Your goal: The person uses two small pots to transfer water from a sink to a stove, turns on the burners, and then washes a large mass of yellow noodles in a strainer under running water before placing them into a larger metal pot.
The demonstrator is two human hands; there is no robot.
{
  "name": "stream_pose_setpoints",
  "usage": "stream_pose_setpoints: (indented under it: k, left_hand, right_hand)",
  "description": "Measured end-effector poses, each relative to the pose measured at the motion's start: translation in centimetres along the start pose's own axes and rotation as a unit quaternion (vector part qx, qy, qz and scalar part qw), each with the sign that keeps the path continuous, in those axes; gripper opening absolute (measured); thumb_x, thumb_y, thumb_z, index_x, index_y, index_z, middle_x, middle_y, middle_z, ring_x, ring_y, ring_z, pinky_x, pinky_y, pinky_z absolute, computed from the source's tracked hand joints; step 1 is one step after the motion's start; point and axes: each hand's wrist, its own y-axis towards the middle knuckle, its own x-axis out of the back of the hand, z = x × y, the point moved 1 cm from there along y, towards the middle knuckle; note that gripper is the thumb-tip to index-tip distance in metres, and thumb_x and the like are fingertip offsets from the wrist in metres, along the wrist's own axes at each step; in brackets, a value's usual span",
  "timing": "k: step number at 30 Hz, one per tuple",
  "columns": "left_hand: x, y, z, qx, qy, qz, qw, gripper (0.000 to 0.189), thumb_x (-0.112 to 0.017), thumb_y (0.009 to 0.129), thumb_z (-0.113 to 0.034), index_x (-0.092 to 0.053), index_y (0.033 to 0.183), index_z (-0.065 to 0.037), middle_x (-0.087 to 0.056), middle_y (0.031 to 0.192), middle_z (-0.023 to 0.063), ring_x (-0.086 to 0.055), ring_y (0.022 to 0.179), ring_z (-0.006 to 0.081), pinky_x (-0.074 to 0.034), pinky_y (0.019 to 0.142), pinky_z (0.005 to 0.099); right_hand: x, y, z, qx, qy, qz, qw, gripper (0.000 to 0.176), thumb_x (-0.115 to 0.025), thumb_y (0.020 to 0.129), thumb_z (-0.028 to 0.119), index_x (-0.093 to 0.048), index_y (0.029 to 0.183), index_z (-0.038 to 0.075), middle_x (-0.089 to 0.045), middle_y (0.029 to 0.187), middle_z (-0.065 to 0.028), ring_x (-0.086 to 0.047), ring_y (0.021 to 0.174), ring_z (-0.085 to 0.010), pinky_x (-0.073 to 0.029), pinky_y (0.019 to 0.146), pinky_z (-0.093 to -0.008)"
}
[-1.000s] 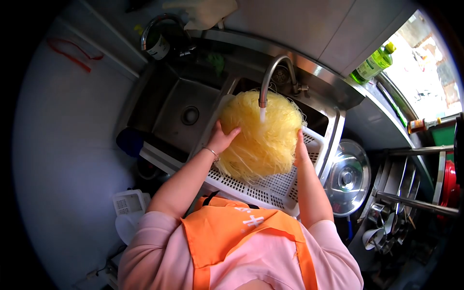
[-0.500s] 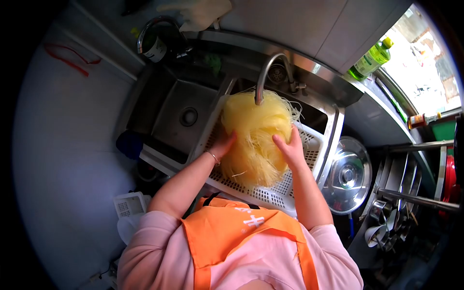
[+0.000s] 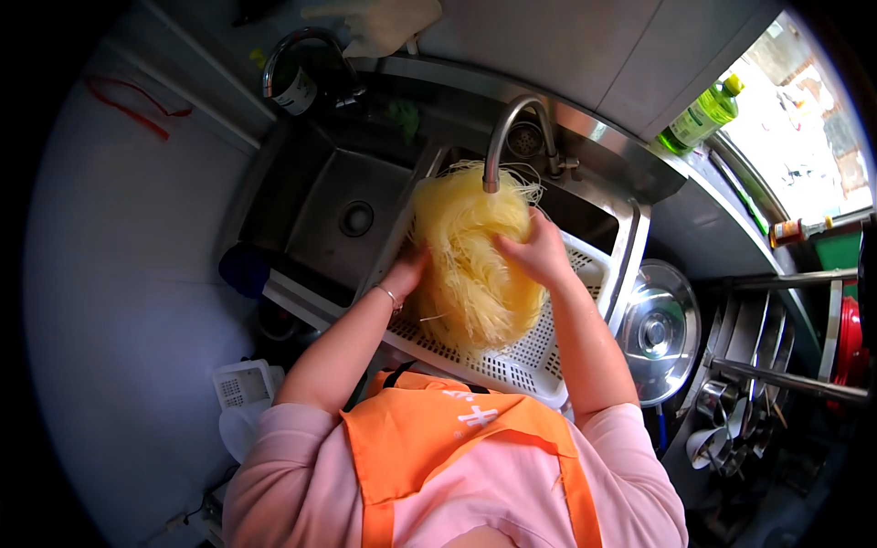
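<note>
A big yellow bundle of thin noodles (image 3: 466, 265) stands under the curved steel tap (image 3: 508, 128), over a white perforated basket (image 3: 539, 352) that rests on the right sink basin. My left hand (image 3: 406, 274) holds the bundle's lower left side, partly hidden behind the strands. My right hand (image 3: 534, 251) presses on its upper right face, fingers curled into the noodles.
An empty left sink basin (image 3: 343, 215) lies beside the basket. A steel pot lid (image 3: 656, 333) sits at the right, with metal racks and utensils (image 3: 740, 420) beyond. A green bottle (image 3: 699, 114) stands on the window ledge. A white tub (image 3: 294, 87) sits at the back.
My right hand has moved from the bundle's far right edge across its front towards the middle. The bundle has been squeezed narrower and shifted left. Water no longer shows under the tap.
</note>
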Motion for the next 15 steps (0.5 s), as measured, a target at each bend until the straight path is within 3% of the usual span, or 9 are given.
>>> stream_pose_setpoints:
  k: [1, 2, 3, 4, 6, 7, 9, 11, 15]
  left_hand:
    - [-0.1, -1.5, -2.5, -0.107, 0.044, -0.052, 0.992, 0.052, -0.049, 0.091, -0.039, -0.043, 0.128, -0.003, -0.047, 0.128, 0.0114, -0.042, 0.119, 0.0219, -0.032, 0.099, 0.0327]
    - [-0.3, -2.7, -4.4, -0.108, 0.046, -0.053, 0.992, 0.052, -0.049, 0.091, -0.039, -0.043, 0.128, -0.003, -0.047, 0.128, 0.0114, -0.042, 0.119, 0.0219, -0.032, 0.099, 0.0327]
    - [-0.6, -4.0, -6.5, -0.254, 0.181, -0.138, 0.940, 0.044, -0.054, 0.087, -0.030, -0.047, 0.121, -0.005, -0.050, 0.121, 0.0113, -0.044, 0.115, 0.0235, -0.033, 0.097, 0.0339]
    - [-1.1, -5.5, -8.7, -0.386, 0.308, -0.215, 0.843, 0.037, -0.059, 0.082, -0.021, -0.051, 0.115, -0.006, -0.052, 0.115, 0.0111, -0.047, 0.111, 0.0251, -0.035, 0.095, 0.0351]
    - [-4.1, -7.7, -13.6, -0.500, 0.414, -0.086, 0.756, 0.030, -0.060, 0.074, -0.018, -0.056, 0.103, -0.008, -0.053, 0.107, 0.0101, -0.050, 0.100, 0.0271, -0.038, 0.091, 0.0395]
    - [-5.5, -7.7, -13.9, -0.499, 0.415, -0.089, 0.756, 0.030, -0.060, 0.074, -0.018, -0.056, 0.103, -0.008, -0.053, 0.107, 0.0101, -0.050, 0.100, 0.0271, -0.038, 0.091, 0.0395]
    - [-7.7, -7.6, -14.1, -0.506, 0.484, 0.009, 0.715, 0.030, -0.062, 0.072, -0.023, -0.057, 0.099, -0.010, -0.053, 0.105, 0.0073, -0.049, 0.102, 0.0253, -0.034, 0.094, 0.0416]
    - [-7.7, -6.8, -13.6, -0.498, 0.492, 0.009, 0.714, 0.029, -0.062, 0.072, -0.025, -0.058, 0.097, -0.010, -0.054, 0.101, 0.0059, -0.049, 0.101, 0.0247, -0.033, 0.093, 0.0412]
    - [-7.2, -6.6, -12.9, -0.441, 0.530, 0.042, 0.723, 0.025, -0.062, 0.072, -0.026, -0.060, 0.093, -0.012, -0.055, 0.094, 0.0030, -0.049, 0.096, 0.0230, -0.034, 0.088, 0.0388]
  right_hand:
    - [0.2, 0.0, 0.0, 0.000, 0.016, -0.003, 1.000, 0.056, -0.073, 0.066, 0.031, -0.055, 0.109, 0.001, -0.063, 0.097, -0.0167, -0.061, 0.091, -0.0264, -0.048, 0.079, -0.0340]
    - [0.3, 0.0, 0.0, -0.001, 0.032, -0.006, 0.999, 0.055, -0.073, 0.066, 0.031, -0.055, 0.108, 0.000, -0.064, 0.094, -0.0165, -0.063, 0.087, -0.0264, -0.048, 0.076, -0.0339]
    - [0.4, 0.1, 0.1, -0.001, 0.035, -0.005, 0.999, 0.055, -0.073, 0.066, 0.031, -0.055, 0.108, 0.000, -0.064, 0.094, -0.0165, -0.063, 0.087, -0.0264, -0.048, 0.076, -0.0339]
    - [0.5, 0.2, 0.2, 0.003, 0.029, -0.007, 1.000, 0.053, -0.073, 0.066, 0.030, -0.057, 0.106, 0.000, -0.065, 0.090, -0.0160, -0.063, 0.084, -0.0257, -0.049, 0.074, -0.0334]
    - [0.5, 0.4, 0.2, 0.009, 0.023, -0.006, 1.000, 0.051, -0.073, 0.065, 0.029, -0.058, 0.104, -0.001, -0.065, 0.086, -0.0155, -0.064, 0.080, -0.0250, -0.050, 0.072, -0.0330]
    - [0.4, 0.6, 0.1, 0.005, 0.033, 0.002, 0.999, 0.050, -0.073, 0.065, 0.029, -0.058, 0.103, -0.001, -0.065, 0.084, -0.0156, -0.065, 0.079, -0.0247, -0.050, 0.072, -0.0327]
    - [0.2, 0.9, -0.4, 0.001, 0.042, 0.007, 0.999, 0.049, -0.073, 0.065, 0.028, -0.059, 0.101, -0.002, -0.066, 0.083, -0.0156, -0.065, 0.077, -0.0244, -0.050, 0.071, -0.0324]
    - [0.2, 1.2, -1.3, 0.040, 0.076, -0.004, 0.996, 0.047, -0.074, 0.065, 0.027, -0.059, 0.100, -0.002, -0.066, 0.082, -0.0148, -0.065, 0.075, -0.0213, -0.050, 0.070, -0.0307]
    - [0.6, 1.5, -2.1, 0.002, 0.123, 0.018, 0.992, 0.045, -0.073, 0.067, 0.024, -0.059, 0.100, -0.002, -0.066, 0.084, -0.0125, -0.064, 0.075, -0.0175, -0.050, 0.069, -0.0293]
